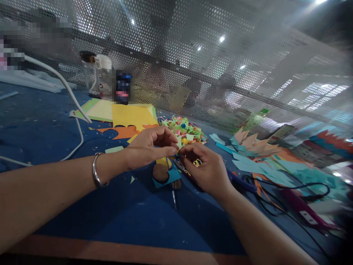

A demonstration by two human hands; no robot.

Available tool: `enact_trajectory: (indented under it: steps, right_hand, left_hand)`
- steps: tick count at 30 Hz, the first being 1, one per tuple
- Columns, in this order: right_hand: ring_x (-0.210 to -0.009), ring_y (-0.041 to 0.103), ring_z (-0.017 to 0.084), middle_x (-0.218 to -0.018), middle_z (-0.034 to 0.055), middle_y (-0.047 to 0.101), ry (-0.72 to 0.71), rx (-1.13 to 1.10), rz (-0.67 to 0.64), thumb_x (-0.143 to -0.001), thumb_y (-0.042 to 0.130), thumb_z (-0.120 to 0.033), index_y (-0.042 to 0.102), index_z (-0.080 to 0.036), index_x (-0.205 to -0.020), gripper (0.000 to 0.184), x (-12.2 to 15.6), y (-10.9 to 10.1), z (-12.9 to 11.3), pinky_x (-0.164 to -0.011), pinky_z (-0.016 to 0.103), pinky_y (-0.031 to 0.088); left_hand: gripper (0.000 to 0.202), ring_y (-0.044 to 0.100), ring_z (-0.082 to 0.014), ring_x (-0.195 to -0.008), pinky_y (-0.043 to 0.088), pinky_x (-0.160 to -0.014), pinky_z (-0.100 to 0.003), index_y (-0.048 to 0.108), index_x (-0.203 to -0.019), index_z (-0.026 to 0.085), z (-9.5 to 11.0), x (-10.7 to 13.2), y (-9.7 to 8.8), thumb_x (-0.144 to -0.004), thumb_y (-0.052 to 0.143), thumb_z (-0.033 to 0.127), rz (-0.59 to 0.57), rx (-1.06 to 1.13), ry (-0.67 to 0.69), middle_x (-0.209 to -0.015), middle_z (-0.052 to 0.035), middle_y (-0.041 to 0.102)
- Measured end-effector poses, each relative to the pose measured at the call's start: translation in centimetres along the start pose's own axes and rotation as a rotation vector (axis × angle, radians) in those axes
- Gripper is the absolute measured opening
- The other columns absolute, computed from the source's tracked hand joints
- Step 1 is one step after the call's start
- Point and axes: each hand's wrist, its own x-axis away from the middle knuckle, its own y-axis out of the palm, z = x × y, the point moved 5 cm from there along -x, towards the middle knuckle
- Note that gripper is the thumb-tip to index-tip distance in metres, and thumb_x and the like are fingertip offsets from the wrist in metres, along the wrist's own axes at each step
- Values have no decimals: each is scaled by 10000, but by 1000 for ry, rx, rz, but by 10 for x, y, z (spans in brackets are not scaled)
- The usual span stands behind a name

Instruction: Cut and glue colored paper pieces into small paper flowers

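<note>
My left hand, a silver bangle on its wrist, has thumb and fingertips drawn together in a pinch. Fingertip to fingertip with it is my right hand, also pinching. Whatever small piece sits between them is too little to make out. Just below lie a blue paper piece and a round brown piece, with a yellow strip partly behind the fingers. A thin silvery tool tip points toward me. Behind the hands rises a heap of colourful paper scraps.
Yellow sheets and an orange cut-out sheet lie back left, before two bottles. A white cable arches at left. Pale blue strips, dark cords and a purple power strip lie right. A perforated screen stands behind.
</note>
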Motion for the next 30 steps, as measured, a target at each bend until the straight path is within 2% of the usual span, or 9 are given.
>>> enact_trajectory:
  steps: [9, 14, 16, 20, 24, 30]
  right_hand:
    - [-639, 570, 134, -768, 5, 645, 2, -13, -21, -843, 586, -149, 639, -208, -838, 80, 0, 1, 0, -630, 269, 449]
    - [-639, 573, 133, -757, -1, 642, 14, -15, -22, -836, 585, -150, 642, -208, -831, 81, 0, 0, -1, -631, 270, 454]
    - [-643, 577, 135, -757, 1, 643, 30, -12, -24, -836, 582, -156, 648, -207, -838, 83, 0, 0, 0, -631, 271, 457]
    - [-643, 582, 137, -756, 7, 654, 65, -9, -29, -817, 590, -173, 665, -205, -844, 86, -1, -1, 4, -617, 265, 461]
    - [-606, 581, 139, -692, 4, 650, 154, -24, 14, -796, 612, -252, 687, -193, -834, 103, -6, -7, 25, -576, 255, 458]
    - [-604, 591, 151, -659, 10, 650, 358, -40, 204, -689, 686, -334, 691, -178, -782, 182, -20, -26, 81, -575, 269, 489]
  left_hand:
    - [261, 662, -153, -934, 524, -857, -305, 562, -988, 176, 1, 1, -1, -770, 707, 176, -20, -90, 83, -961, -46, 681]
    - [333, 673, -171, -966, 532, -860, -313, 524, -1066, 182, 5, 4, 0, -774, 683, 150, -37, -199, 151, -977, -53, 681]
    - [343, 677, -172, -951, 536, -853, -319, 520, -1092, 183, 7, 5, -2, -783, 668, 149, 10, -250, 168, -982, -55, 686]
    - [286, 677, -166, -940, 529, -886, -328, 535, -1045, 171, 4, 2, -16, -784, 651, 155, 187, -281, 196, -974, -54, 683]
    - [167, 673, -138, -863, 538, -840, -294, 570, -916, 166, -2, -3, -27, -763, 616, 118, 266, -327, 187, -913, -32, 686]
    - [131, 646, -111, -768, 533, -764, -257, 615, -860, 168, -2, -3, -26, -766, 587, 82, 261, -476, 151, -851, -16, 698]
